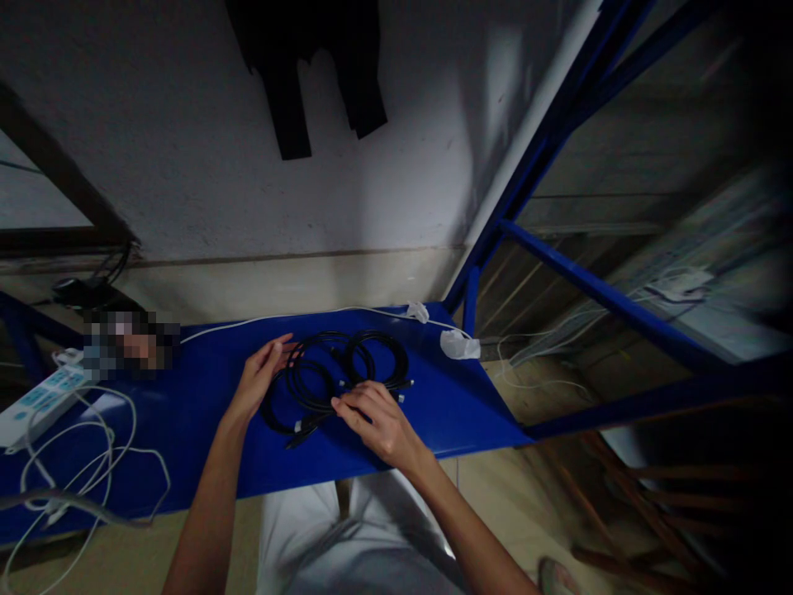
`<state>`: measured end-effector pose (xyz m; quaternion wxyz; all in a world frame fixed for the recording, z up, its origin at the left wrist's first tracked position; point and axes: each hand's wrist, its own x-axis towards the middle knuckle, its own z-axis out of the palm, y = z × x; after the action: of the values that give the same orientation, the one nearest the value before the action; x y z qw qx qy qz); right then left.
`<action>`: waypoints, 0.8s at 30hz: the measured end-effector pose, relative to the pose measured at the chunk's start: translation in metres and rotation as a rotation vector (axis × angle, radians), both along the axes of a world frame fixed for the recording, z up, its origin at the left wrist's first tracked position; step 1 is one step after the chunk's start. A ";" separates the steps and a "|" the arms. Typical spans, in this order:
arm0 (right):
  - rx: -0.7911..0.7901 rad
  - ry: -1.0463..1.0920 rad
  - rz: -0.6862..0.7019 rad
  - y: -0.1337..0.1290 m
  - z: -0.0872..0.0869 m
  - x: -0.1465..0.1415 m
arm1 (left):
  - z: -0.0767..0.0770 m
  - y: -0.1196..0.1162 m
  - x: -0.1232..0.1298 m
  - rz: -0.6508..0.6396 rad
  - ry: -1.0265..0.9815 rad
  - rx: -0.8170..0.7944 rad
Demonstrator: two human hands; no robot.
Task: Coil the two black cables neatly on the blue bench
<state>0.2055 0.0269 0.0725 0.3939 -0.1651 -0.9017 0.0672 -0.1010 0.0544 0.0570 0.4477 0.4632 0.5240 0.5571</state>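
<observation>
Coiled black cables lie in overlapping loops on the blue table, with connector ends sticking out at the front and right. My left hand is at the left edge of the loops, its fingers stretched out and apart; the cable strands partly cover the fingertips. Over the front of the coils, my right hand has bent fingers, thumb and forefinger drawn together at a black cable. The palm hides part of the loops under it.
A white power strip and tangled white cords lie at the table's left. Along the back edge runs a white cable. Crumpled white plastic sits at the back right. A blue metal frame rises on the right.
</observation>
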 end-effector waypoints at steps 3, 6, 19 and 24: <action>-0.001 -0.016 0.060 -0.004 -0.009 -0.024 | 0.008 0.012 -0.005 -0.198 -0.183 -0.147; -0.004 -0.038 0.085 -0.003 -0.022 -0.041 | 0.003 0.023 -0.017 -0.205 -0.243 -0.195; -0.106 -0.174 0.114 0.004 -0.063 -0.056 | -0.024 0.014 -0.043 -0.044 -0.035 -0.147; -0.132 -0.201 0.125 0.006 -0.063 -0.056 | -0.029 0.017 -0.040 0.001 0.062 -0.109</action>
<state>0.1497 0.0332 0.0091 0.2847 -0.1400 -0.9388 0.1338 -0.1409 0.0713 0.0285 0.4554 0.4549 0.5675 0.5135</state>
